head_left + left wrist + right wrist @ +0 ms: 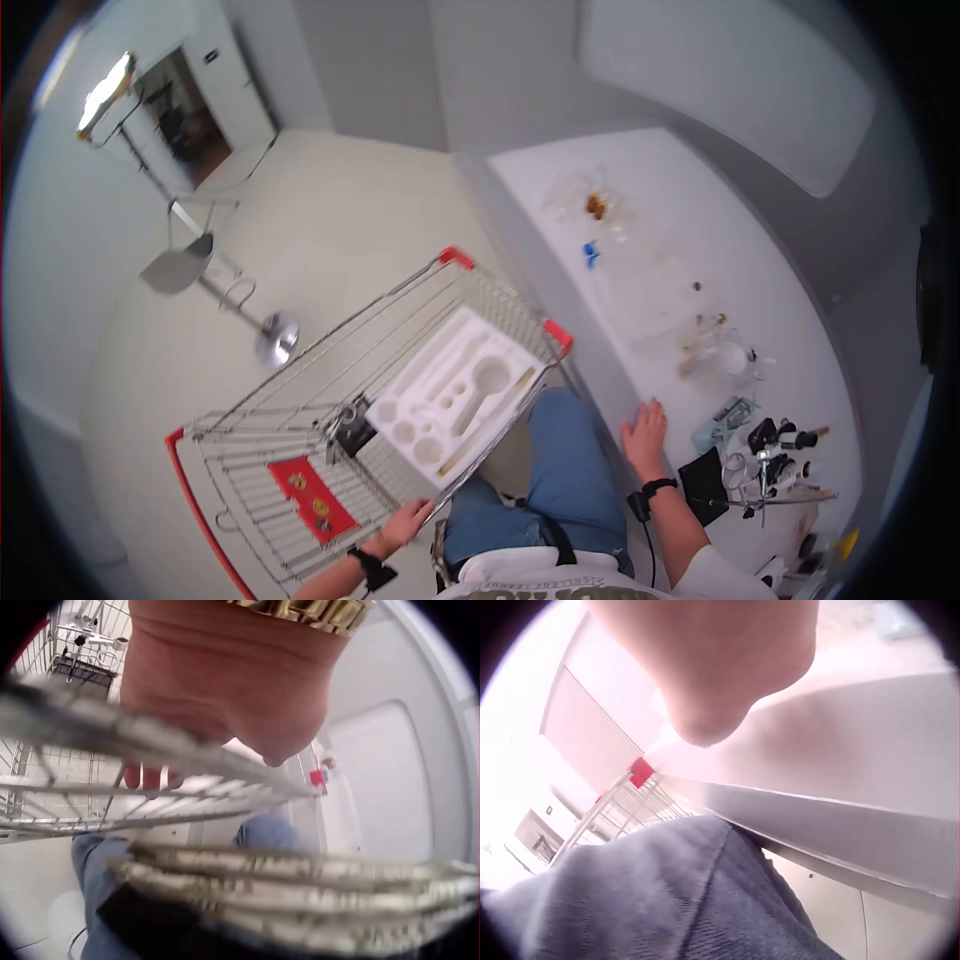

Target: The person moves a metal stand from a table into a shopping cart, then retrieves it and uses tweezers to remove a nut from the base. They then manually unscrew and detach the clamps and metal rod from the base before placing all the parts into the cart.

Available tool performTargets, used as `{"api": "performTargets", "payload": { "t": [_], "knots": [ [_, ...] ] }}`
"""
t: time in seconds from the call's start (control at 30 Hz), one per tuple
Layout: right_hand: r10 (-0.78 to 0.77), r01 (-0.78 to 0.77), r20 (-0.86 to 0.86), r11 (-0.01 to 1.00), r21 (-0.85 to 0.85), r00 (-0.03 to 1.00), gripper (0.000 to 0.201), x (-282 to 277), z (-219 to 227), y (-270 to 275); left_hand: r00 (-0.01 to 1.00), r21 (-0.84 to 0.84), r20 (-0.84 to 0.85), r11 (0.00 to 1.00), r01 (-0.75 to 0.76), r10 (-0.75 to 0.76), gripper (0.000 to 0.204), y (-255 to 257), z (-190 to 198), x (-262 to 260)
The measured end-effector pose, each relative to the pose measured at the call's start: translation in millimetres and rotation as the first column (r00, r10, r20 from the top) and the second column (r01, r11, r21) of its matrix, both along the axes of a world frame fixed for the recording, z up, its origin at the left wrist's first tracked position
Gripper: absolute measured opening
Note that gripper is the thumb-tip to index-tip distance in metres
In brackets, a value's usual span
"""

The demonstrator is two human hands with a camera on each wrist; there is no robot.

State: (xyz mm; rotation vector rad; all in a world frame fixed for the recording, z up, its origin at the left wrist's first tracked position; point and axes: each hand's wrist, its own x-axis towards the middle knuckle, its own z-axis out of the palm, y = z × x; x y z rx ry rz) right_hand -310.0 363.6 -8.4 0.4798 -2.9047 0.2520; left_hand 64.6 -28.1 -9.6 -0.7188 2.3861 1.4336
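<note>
A shopping cart [320, 340] stands at the left, its wire rim crossing close by my lap. My left hand [408, 522] grips the near side rim; in the left wrist view that hand [225, 682] lies over the rail [150, 739], with fingertips [151, 778] showing below it. Just beyond the fingers, a white moulded tray [440, 372] with round and long recesses lies in the cart. My right hand [645, 435] rests at the white table's [640, 300] edge, fingers extended, holding nothing. In the right wrist view only the heel of this hand [720, 675] shows; its fingers are hidden.
Along the table lie a blue item [591, 254], brown pieces [596, 206], clear plastic items and a black pouch [705, 487] beside a cluster of small gear. A grey stool [180, 265] and a lit lamp [107, 95] stand beyond the cart. My knees are between cart and table.
</note>
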Motion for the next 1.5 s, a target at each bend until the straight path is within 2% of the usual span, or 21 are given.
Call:
{"api": "performTargets", "payload": {
  "t": [0.03, 0.1, 0.17, 0.2, 0.23, 0.27, 0.3, 0.33, 0.43, 0.57, 0.6, 0.7, 0.83, 0.9, 0.97, 1.03, 1.07, 1.17, 1.2, 1.27, 1.5],
  "knots": [
    [0.020, -0.020, -0.033, 1.000, -0.001, 0.999, 0.063, 0, -6, 3, 0.995, -0.047, -0.092, 0.998, 0.034, -0.039, 0.047, 1, -9, 5],
    [-0.002, 0.001, -0.035, 0.999, -0.034, 0.999, 0.062, 2, -4, 5, 0.995, -0.050, 0.057, 0.996, -0.076, 0.079, 0.054, 8, 36, -6],
    [-0.005, 0.003, -0.030, 0.998, -0.063, 1.000, 0.062, 1, 2, 6, 0.972, -0.314, 0.094, 0.920, 0.236, -0.217, 0.054, 20, 94, -22],
    [0.022, -0.023, -0.021, 0.996, -0.085, 1.000, 0.062, 1, 6, 9, 0.954, -0.123, 0.223, 0.965, 0.231, -0.200, 0.070, 36, 132, -34],
    [0.052, -0.053, -0.009, 0.993, -0.105, 0.999, 0.062, 2, 8, 11, 0.952, -0.131, 0.217, 0.960, 0.246, -0.214, 0.070, 38, 121, -33],
    [0.036, -0.038, -0.017, 0.993, -0.111, 0.999, 0.062, 2, 9, 10, 0.973, -0.168, 0.174, 0.969, 0.184, -0.154, 0.064, 40, 99, -21],
    [0.023, -0.026, -0.022, 0.993, -0.116, 0.999, 0.062, 3, 11, 10, 0.987, -0.202, 0.127, 0.972, 0.118, -0.093, 0.057, 43, 98, -24],
    [0.014, -0.014, -0.005, 0.991, -0.130, 1.000, 0.061, 2, 14, 9, 0.976, -0.188, 0.199, 0.974, 0.125, -0.087, 0.053, 43, 98, -27],
    [0.004, -0.003, 0.012, 0.989, -0.146, 1.000, 0.059, 1, 16, 11, 0.983, -0.234, 0.148, 0.961, 0.146, -0.113, 0.052, 45, 101, -26],
    [0.011, -0.010, 0.009, 0.987, -0.158, 1.000, 0.058, 1, 15, 10, 0.993, -0.312, 0.012, 0.943, 0.113, -0.115, 0.051, 39, 70, -12],
    [0.009, -0.009, 0.000, 0.988, -0.157, 1.000, 0.058, 0, 15, 10, 0.989, -0.288, 0.106, 0.949, 0.129, -0.102, 0.048, 42, 88, -21],
    [0.030, -0.032, -0.018, 0.991, -0.132, 0.999, 0.057, -1, 11, 11, 0.998, -0.131, -0.019, 0.990, 0.053, -0.056, 0.055, 22, 34, -1],
    [0.034, -0.037, -0.024, 0.991, -0.128, 0.999, 0.057, 1, 13, 9, 0.999, -0.109, 0.002, 0.993, 0.038, -0.038, 0.057, 30, 65, -15],
    [0.046, -0.050, -0.034, 0.990, -0.129, 0.998, 0.057, 2, 13, 9, 0.983, -0.157, 0.169, 0.983, 0.097, -0.070, 0.059, 32, 74, -19],
    [0.054, -0.059, -0.042, 0.989, -0.136, 0.998, 0.057, 2, 11, 8, 0.981, -0.149, 0.184, 0.985, 0.091, -0.063, 0.056, 34, 73, -18],
    [0.047, -0.055, -0.064, 0.991, -0.125, 0.997, 0.056, 2, 10, 7, 0.987, -0.309, 0.106, 0.940, 0.145, -0.118, 0.053, 34, 69, -16],
    [0.049, -0.057, -0.062, 0.990, -0.125, 0.997, 0.056, 3, 10, 7, 0.988, -0.309, 0.107, 0.940, 0.143, -0.115, 0.053, 34, 68, -15],
    [0.044, -0.048, -0.043, 0.994, -0.099, 0.998, 0.057, 2, 7, 7, 0.993, -0.336, -0.106, 0.942, 0.004, -0.042, 0.044, 37, 68, -14],
    [0.045, -0.052, -0.068, 0.994, -0.094, 0.997, 0.056, 2, 6, 6, 0.994, -0.333, -0.099, 0.943, 0.000, -0.035, 0.044, 35, 63, -12],
    [0.062, -0.068, -0.081, 0.994, -0.084, 0.995, 0.055, 3, 8, 7, 0.990, -0.395, 0.013, 0.909, 0.131, -0.138, 0.034, 29, 49, -7],
    [0.056, -0.057, -0.016, 0.993, -0.100, 0.998, 0.055, 2, 5, 2, 0.996, -0.392, -0.013, 0.917, 0.076, -0.088, 0.026, 29, 50, -6]
  ]
}}
